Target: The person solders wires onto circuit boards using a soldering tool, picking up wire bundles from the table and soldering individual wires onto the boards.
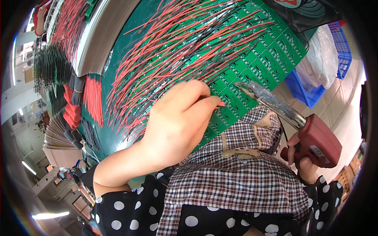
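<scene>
Plenty done here, by the look of it: red and black wires (169, 59) spread across much of the green circuit board (281, 59), while the squares along its near and right edges look bare, so probably left to do. The left hand (185, 114) sits over the board's near side, pinching a red wire end (221, 104); the right hand (308, 169) grips a soldering gun (321, 141), its tip just right of that pinch.

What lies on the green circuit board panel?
Red and black wires lie across the green circuit board panel. The left hand covers part of it; what is beneath the hand and under the densest wires cannot be seen.
</scene>
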Demonstrator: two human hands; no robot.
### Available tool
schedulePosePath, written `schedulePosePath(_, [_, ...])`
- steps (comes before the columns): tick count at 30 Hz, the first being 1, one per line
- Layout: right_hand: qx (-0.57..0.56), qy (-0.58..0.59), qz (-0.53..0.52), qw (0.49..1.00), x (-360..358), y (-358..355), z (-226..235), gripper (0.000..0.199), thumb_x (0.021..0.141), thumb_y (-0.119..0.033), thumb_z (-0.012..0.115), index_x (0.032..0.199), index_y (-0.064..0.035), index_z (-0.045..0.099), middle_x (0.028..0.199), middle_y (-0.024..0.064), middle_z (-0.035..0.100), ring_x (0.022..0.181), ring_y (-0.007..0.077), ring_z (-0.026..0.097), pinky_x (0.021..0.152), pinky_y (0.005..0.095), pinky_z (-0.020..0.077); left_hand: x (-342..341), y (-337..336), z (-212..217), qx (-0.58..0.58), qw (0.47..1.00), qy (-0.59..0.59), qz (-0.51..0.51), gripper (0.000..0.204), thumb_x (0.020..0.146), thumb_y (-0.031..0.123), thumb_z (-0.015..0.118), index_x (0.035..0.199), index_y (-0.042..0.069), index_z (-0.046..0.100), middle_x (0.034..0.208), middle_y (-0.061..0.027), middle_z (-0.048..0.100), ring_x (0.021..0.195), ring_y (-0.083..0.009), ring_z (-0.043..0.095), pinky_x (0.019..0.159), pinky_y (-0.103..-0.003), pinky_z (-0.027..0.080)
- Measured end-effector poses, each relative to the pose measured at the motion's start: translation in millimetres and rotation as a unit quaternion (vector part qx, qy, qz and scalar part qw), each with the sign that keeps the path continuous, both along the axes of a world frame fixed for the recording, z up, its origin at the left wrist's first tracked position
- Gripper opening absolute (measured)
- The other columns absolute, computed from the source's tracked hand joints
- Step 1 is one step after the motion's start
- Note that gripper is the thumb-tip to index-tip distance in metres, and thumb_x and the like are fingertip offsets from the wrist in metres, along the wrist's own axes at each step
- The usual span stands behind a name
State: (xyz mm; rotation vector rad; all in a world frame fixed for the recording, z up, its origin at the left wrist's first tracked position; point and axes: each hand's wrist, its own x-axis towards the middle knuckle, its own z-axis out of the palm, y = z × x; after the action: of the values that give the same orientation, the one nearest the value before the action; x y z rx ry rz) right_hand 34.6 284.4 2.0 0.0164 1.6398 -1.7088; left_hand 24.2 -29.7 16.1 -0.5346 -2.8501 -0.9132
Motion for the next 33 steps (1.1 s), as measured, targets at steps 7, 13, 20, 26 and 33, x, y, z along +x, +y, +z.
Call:
schedulePosePath(7, [0.0, -0.002, -0.017, 1.0, -0.9, 3.0, -0.1, 0.08, 0.078, -0.057, 0.068, 0.124, 0.0036, 0.041, 0.099, 0.0113, 0.057, 0.052, 0.011, 0.051, 0.045, 0.0219, 0.0396, -9.0, 7.4, -1.6, -0.059, 0.997, 0.041, -0.026, 0.029, 0.06, -0.006, 0.066, 0.088, -0.001, 0.067, 0.078, -0.0076, 0.058, 0.064, -0.0202, 0.058, 0.054, -0.03, 0.046])
schedulePosePath(13, [0.002, 0.002, 0.002, 1.0, -1.1, 3.3, -0.1, 0.078, 0.078, -0.059, 0.067, 0.12, 0.003, 0.043, 0.092, 0.0084, 0.056, 0.053, 0.0111, 0.051, 0.048, 0.0224, 0.0395, -7.1, 7.5, -1.5, -0.088, 0.994, 0.055, -0.036, 0.031, 0.058, -0.003, 0.065, 0.089, -0.001, 0.068, 0.076, -0.0073, 0.058, 0.061, -0.0204, 0.057, 0.053, -0.03, 0.046])
schedulePosePath(20, [-0.05, 0.008, -0.019, 0.999, 1.3, 10.5, -2.8, 0.066, 0.078, -0.035, 0.071, 0.121, 0.0069, 0.045, 0.096, 0.014, 0.059, 0.062, 0.0133, 0.056, 0.054, 0.0258, 0.0437, -6.0, 5.3, -2.8, -0.076, 0.995, 0.05, -0.039, 0.031, 0.057, -0.003, 0.066, 0.088, -0.001, 0.068, 0.077, -0.0077, 0.059, 0.064, -0.0209, 0.058, 0.054, -0.03, 0.046])
schedulePosePath(26, [-0.079, 0.014, -0.036, 0.996, 4.8, 12.8, -8.2, 0.064, 0.078, -0.024, 0.073, 0.124, 0.0091, 0.044, 0.104, 0.018, 0.06, 0.065, 0.0142, 0.059, 0.056, 0.0267, 0.0463, -6.1, 5.8, -3.0, -0.073, 0.995, 0.048, -0.037, 0.03, 0.058, -0.003, 0.066, 0.087, 0.0, 0.067, 0.077, -0.0078, 0.058, 0.064, -0.0214, 0.059, 0.054, -0.031, 0.047])
schedulePosePath(33, [-0.049, 0.017, -0.027, 0.998, 4.8, 13.3, -2.7, 0.068, 0.078, -0.034, 0.072, 0.124, 0.0071, 0.044, 0.103, 0.0156, 0.059, 0.061, 0.0132, 0.056, 0.053, 0.0254, 0.0438, -5.5, 5.3, -1.9, -0.071, 0.996, 0.044, -0.031, 0.03, 0.058, -0.003, 0.066, 0.087, 0.0, 0.067, 0.078, -0.0077, 0.058, 0.065, -0.022, 0.059, 0.055, -0.031, 0.047])
